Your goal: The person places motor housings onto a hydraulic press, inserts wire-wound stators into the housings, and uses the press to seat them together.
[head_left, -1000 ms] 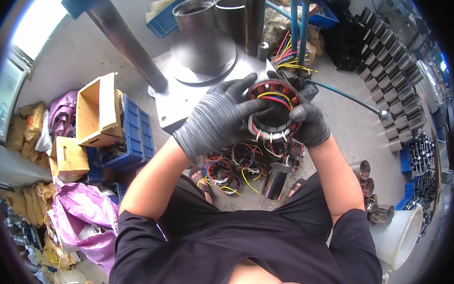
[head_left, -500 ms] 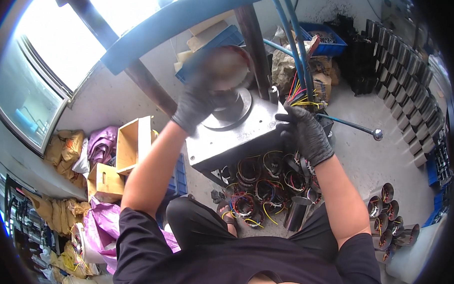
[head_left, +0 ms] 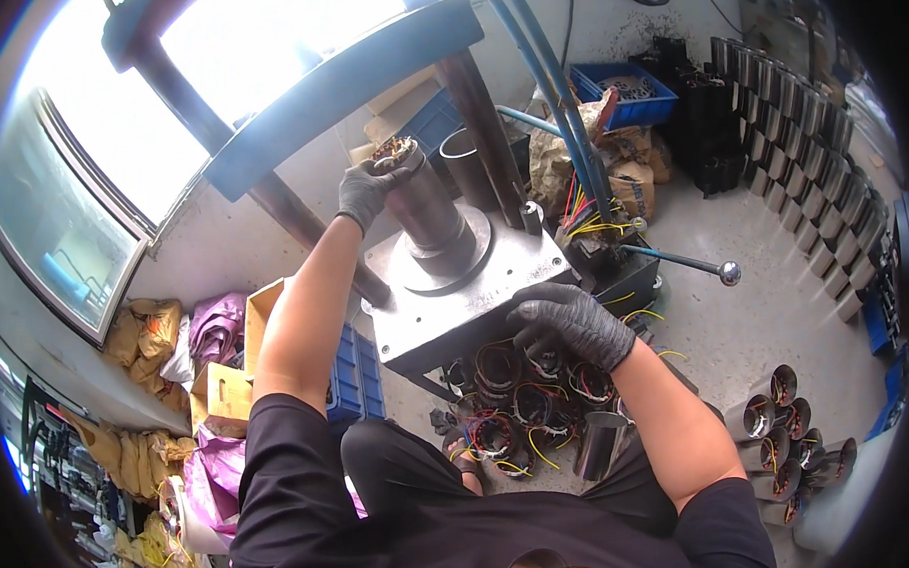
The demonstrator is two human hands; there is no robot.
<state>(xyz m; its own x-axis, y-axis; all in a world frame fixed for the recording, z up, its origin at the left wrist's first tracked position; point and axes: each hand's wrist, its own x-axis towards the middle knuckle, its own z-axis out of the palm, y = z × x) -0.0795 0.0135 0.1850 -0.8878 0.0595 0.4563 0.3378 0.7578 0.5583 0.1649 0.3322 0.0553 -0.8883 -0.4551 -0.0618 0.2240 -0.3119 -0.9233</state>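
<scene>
My left hand [head_left: 366, 192], in a dark glove, reaches up and grips the top of a grey metal cylinder [head_left: 427, 210] with copper windings showing at its upper end. The cylinder stands upright on a round collar on the grey steel press table [head_left: 455, 304]. My right hand [head_left: 566, 325], also gloved, rests with curled fingers on the front right edge of that table, just above a pile of wound motor stators with coloured wires [head_left: 519, 407]. It holds nothing that I can make out.
A blue press frame beam [head_left: 338, 93] crosses overhead. A lever with a ball knob [head_left: 726, 271] sticks out to the right. Metal housings [head_left: 780, 423] lie at lower right, rows of dark stators [head_left: 799, 102] along the right, cardboard boxes [head_left: 232, 377] and blue crates at left.
My left hand has stayed up at the cylinder's top. My right hand has dropped from the coloured wires behind the table to the table's front edge. The view has tilted further upward.
</scene>
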